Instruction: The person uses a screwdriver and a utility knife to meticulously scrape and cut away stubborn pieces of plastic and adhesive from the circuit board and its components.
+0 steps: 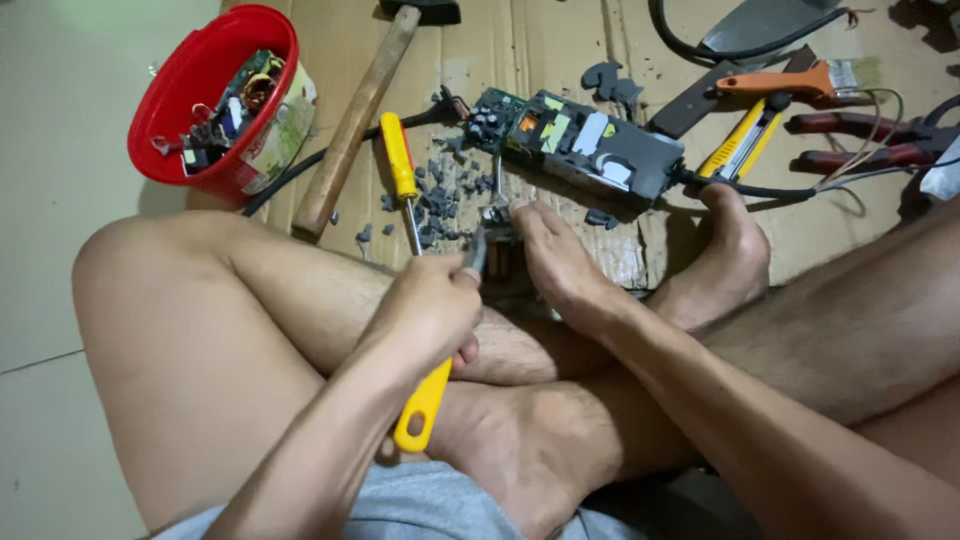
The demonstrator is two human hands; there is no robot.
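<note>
My left hand [428, 312] grips yellow-handled pliers [424, 405], whose jaws reach up to a small metal part [497, 212]. My right hand [555, 262] pinches that same small part with its fingertips, just in front of a dark power-supply block with an exposed circuit board [580, 145]. Grey plastic fragments [440, 195] lie scattered on the cardboard beside a yellow-handled screwdriver [401, 160]. My crossed bare legs fill the lower part of the view, and one foot [735, 255] rests by the block's black cable.
A red bucket [165, 110] with electronic scraps stands at the upper left. A wooden-handled hammer [355, 115] lies on the cardboard sheet [560, 40]. At the upper right lie a yellow utility knife [742, 140], an orange-handled brush [790, 82] and red-handled pliers [860, 140].
</note>
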